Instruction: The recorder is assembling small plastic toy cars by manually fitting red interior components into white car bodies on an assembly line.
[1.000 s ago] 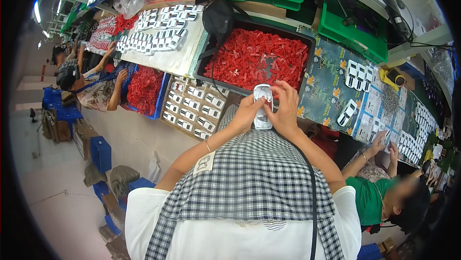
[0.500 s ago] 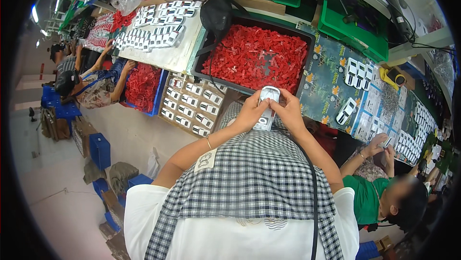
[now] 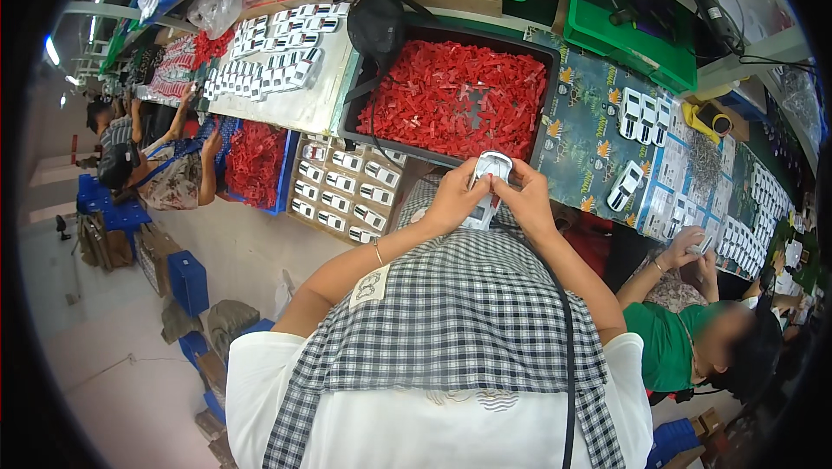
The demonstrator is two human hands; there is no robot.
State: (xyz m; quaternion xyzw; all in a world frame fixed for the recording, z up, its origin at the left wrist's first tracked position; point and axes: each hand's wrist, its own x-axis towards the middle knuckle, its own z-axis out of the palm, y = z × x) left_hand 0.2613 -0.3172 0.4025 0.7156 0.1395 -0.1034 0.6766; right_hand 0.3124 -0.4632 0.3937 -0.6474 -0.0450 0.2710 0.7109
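Observation:
In front of my apron I hold a white toy car body (image 3: 493,162) in both hands. My left hand (image 3: 456,199) is closed around its left side. From the right, my right hand (image 3: 527,198) grips it, with the thumb pressed onto the car's middle. A speck of red shows beside the right thumb, but the fingers hide most of it. Just beyond my hands stands a black tray (image 3: 451,156) filled with small red plastic pieces (image 3: 459,92).
Left of the tray are a cardboard box (image 3: 301,224) of white toy cars and a blue bin (image 3: 287,176) of red parts. Car rows (image 3: 286,70) cover the white board. At right, a person in green (image 3: 663,339) handles a part. Green bins (image 3: 646,44) stand behind.
The view has shifted slightly. The car body is still in both my hands, tilted a little differently. At right, the other person's hands have moved slightly.

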